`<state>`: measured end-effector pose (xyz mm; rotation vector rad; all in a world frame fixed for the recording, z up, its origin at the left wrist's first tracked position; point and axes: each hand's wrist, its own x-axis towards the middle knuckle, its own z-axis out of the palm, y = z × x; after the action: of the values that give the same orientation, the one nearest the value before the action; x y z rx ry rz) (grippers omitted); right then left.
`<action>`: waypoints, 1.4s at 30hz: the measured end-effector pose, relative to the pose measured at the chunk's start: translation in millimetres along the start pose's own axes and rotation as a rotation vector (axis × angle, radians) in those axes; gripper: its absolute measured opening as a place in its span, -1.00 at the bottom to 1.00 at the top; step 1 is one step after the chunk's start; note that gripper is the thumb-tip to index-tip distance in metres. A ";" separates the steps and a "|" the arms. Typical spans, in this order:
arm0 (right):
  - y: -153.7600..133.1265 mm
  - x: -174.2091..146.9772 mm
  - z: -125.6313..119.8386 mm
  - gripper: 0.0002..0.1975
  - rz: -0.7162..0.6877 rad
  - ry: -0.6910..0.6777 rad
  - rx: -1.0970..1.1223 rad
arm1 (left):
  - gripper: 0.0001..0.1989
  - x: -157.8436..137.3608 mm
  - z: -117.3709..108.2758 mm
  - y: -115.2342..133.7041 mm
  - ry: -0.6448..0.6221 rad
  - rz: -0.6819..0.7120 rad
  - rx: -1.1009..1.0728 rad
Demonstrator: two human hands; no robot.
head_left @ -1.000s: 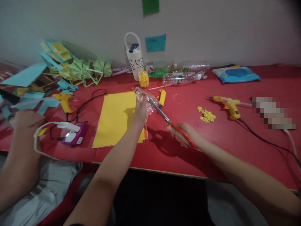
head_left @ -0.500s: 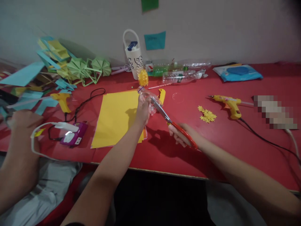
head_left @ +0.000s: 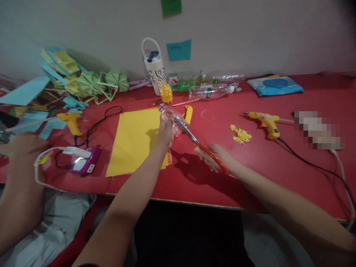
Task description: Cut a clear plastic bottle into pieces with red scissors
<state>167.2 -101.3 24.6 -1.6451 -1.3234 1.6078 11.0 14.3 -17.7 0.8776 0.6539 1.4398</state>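
Note:
Held up over the table by my left hand [head_left: 166, 130] is a clear plastic bottle piece [head_left: 177, 129] with its neck toward the wall. My right hand [head_left: 213, 157] grips the red handles of a pair of scissors [head_left: 191, 136]. The scissor blades meet the plastic beside my left fingers; the exact cut line is too small to make out. Under my left forearm lies a stack of yellow paper sheets [head_left: 132, 142]. A yellow-handled cutter [head_left: 188, 114] rests just behind the bottle piece.
Yellow paper stars [head_left: 240, 134] and a yellow glue gun [head_left: 265, 122] lie to the right. Plastic bottles [head_left: 210, 91], a white tumbler [head_left: 155, 72] and a wipes pack [head_left: 275, 85] line the wall. At left are a purple power adapter [head_left: 86, 161], another glue gun [head_left: 71, 122] and a co-worker's arm [head_left: 25, 178].
The whole view has shifted slightly, so things appear a little further left. Both hands keep their grip on the bottle piece and scissors, with hardly any movement between them.

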 end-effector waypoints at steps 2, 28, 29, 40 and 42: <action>-0.9 -0.1 -0.7 -0.49 0.010 0.002 -0.012 | -0.76 1.4 -2.1 0.1 -0.004 -0.005 0.013; -9.9 -7.0 -1.5 -0.53 0.035 0.030 -0.039 | -0.46 7.4 -9.6 -9.4 -0.152 0.066 0.118; -8.9 -6.6 -1.5 -0.53 0.027 0.026 -0.038 | -0.45 7.5 -9.7 -9.5 -0.156 0.065 0.120; 1.3 -0.9 -3.8 -0.45 -0.062 -0.030 -0.001 | -0.55 2.1 -4.4 -7.8 -0.162 0.066 0.147; 2.6 -0.5 -5.0 -0.44 -0.073 -0.041 0.005 | -0.58 0.6 -2.7 -8.1 -0.157 0.074 0.165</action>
<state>172.8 -101.4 23.6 -1.5502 -1.3821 1.6093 13.2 15.9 -25.8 1.1432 0.6331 1.3800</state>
